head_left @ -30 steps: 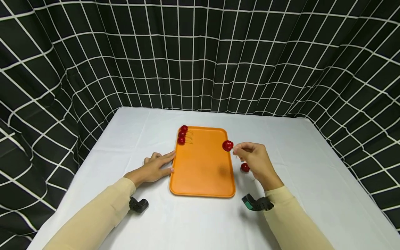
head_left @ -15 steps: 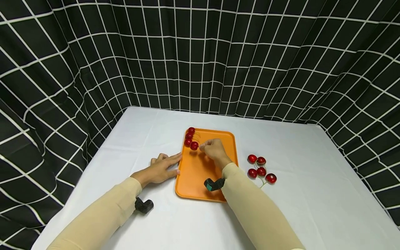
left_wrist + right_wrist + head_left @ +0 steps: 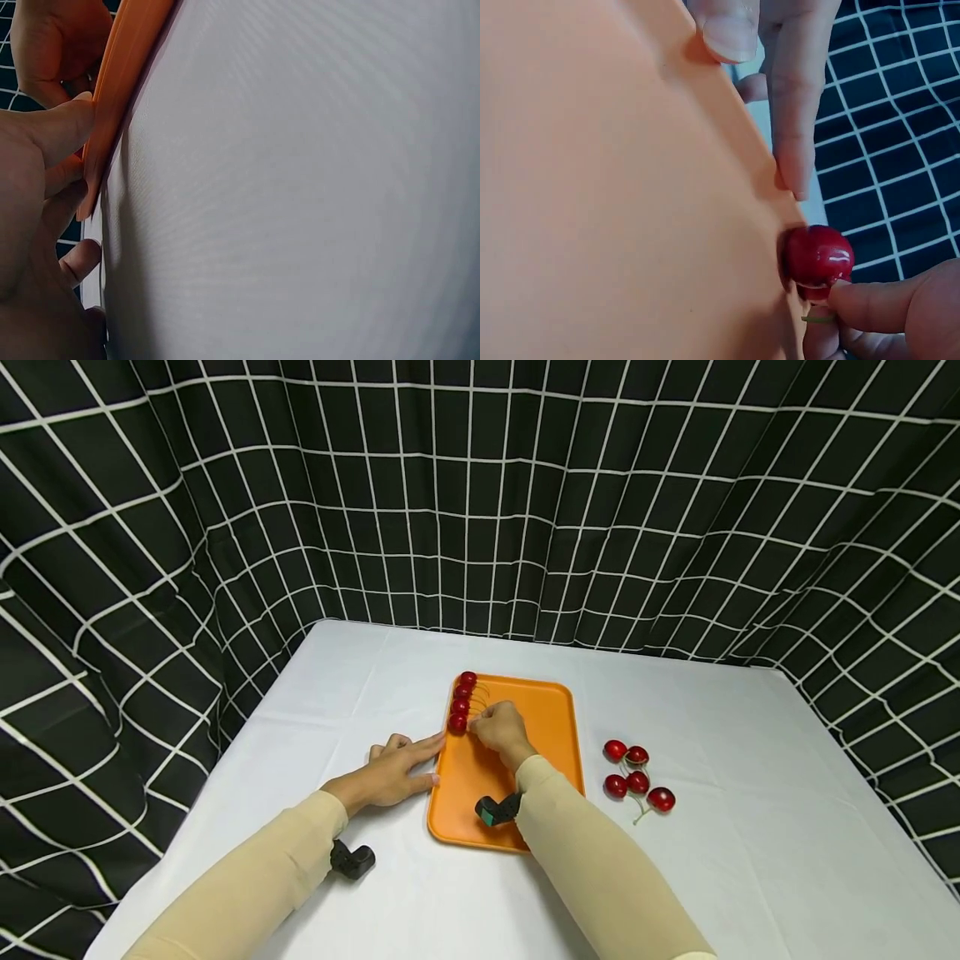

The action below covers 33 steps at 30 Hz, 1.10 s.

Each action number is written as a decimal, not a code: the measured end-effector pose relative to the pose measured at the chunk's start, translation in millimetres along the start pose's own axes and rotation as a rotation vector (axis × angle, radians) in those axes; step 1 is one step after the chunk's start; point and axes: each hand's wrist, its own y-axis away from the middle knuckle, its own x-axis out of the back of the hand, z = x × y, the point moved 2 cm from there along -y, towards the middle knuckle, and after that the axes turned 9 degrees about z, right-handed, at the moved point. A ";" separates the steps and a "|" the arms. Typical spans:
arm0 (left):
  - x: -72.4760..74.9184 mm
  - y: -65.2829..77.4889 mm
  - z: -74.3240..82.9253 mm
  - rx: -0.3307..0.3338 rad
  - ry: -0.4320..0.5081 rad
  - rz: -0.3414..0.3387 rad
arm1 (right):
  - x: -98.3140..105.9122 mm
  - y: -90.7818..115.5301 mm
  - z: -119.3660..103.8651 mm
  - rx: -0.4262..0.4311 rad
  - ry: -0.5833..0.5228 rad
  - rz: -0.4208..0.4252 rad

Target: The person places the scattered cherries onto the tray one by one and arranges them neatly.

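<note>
My right hand [image 3: 502,727] pinches a red cherry [image 3: 819,256] by its stem, thumb and forefinger right at the base of the fruit. That cherry sits at the left rim of an orange tray [image 3: 546,735], at the near end of a column of cherries [image 3: 462,692] whose thin stems point right. My left hand [image 3: 393,772] lies at the tray's left edge. Its thumb and forefinger touch the rim with straight fingers, and the other fingers rest on the white cloth, as the left wrist view shows.
Several loose cherries [image 3: 637,782] with green stems lie in a cluster on the white-covered table [image 3: 750,860], right of the tray. A black curtain with a white grid [image 3: 502,510] hangs behind and on both sides. Each wrist wears a black camera [image 3: 498,810].
My right hand has carried the cherry from the tray's right edge leftward across it, then down to the near end of the column. My left hand stays at the rim. The head view has shifted slightly.
</note>
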 end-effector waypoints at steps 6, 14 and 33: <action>-0.2 0.7 1.1 0.018 -0.004 -0.003 | -1.8 -0.6 1.9 0.003 0.041 0.031; -0.9 1.2 1.4 0.018 -0.002 -0.008 | -1.0 1.3 3.2 0.024 0.044 0.049; 2.0 0.3 1.3 0.018 0.003 -0.018 | 38.1 14.5 6.4 0.093 -0.175 0.021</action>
